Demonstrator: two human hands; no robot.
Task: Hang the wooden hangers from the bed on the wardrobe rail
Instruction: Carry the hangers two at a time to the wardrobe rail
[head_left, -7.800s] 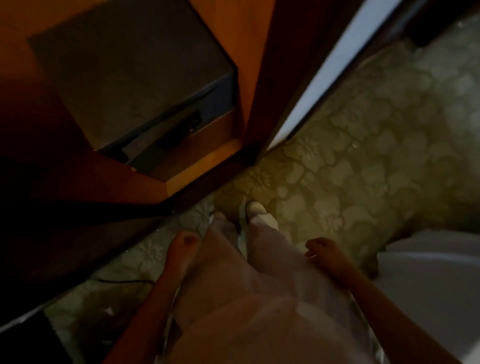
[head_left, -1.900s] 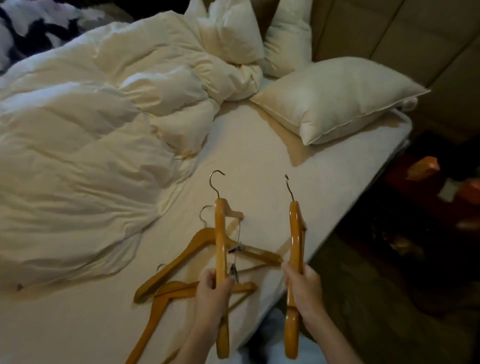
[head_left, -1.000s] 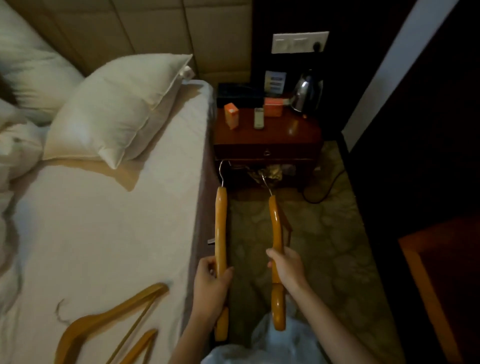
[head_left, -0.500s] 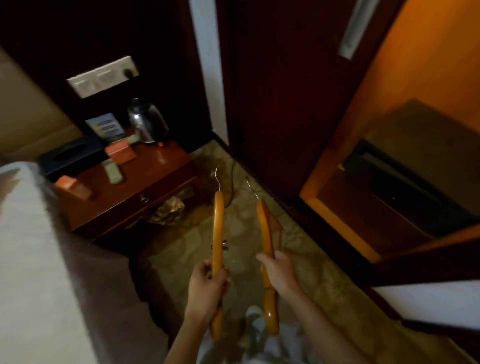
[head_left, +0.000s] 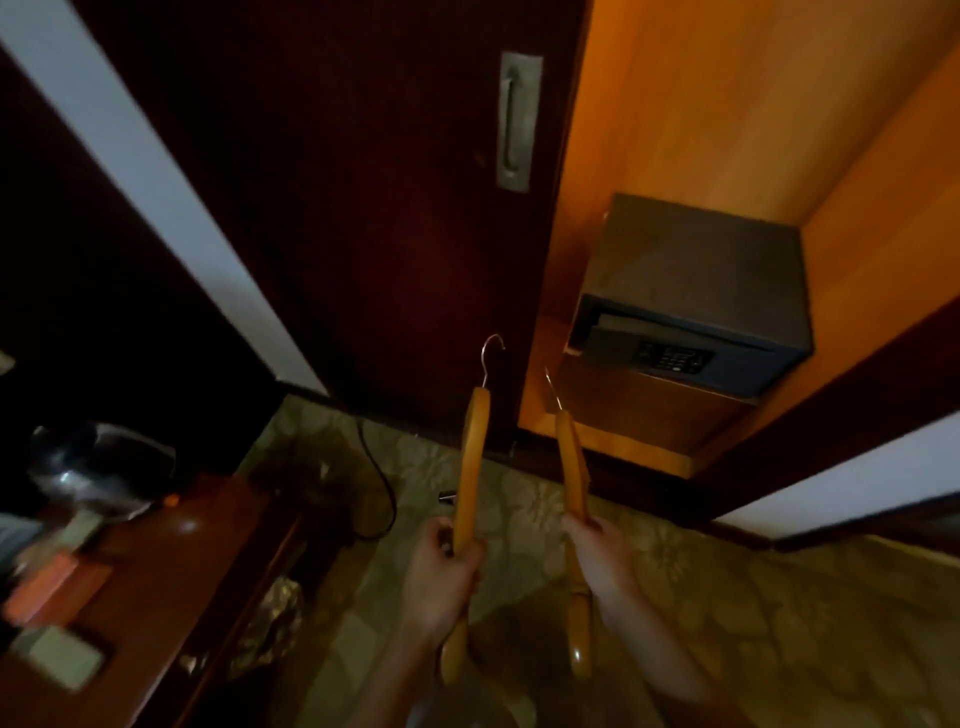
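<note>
My left hand (head_left: 441, 577) grips one wooden hanger (head_left: 471, 457) edge-on, its metal hook pointing up in front of the dark wardrobe door (head_left: 374, 218). My right hand (head_left: 602, 558) grips a second wooden hanger (head_left: 570, 457), whose hook reaches toward the open, orange-lit wardrobe compartment (head_left: 727, 114). Both hangers are held upright over the patterned floor. The wardrobe rail is out of view, and so is the bed.
A dark safe (head_left: 696, 301) with a keypad sits on the wardrobe's low shelf. The sliding door has a metal recessed handle (head_left: 514, 119). At the left stands a wooden nightstand (head_left: 171, 561) with a kettle (head_left: 98, 467) and small boxes. A black cable (head_left: 379, 488) runs across the floor.
I have turned from the bed, past the nightstand, to face the open wardrobe. Both hands still carry the hangers picked up from the bed; the safe now lies straight ahead.
</note>
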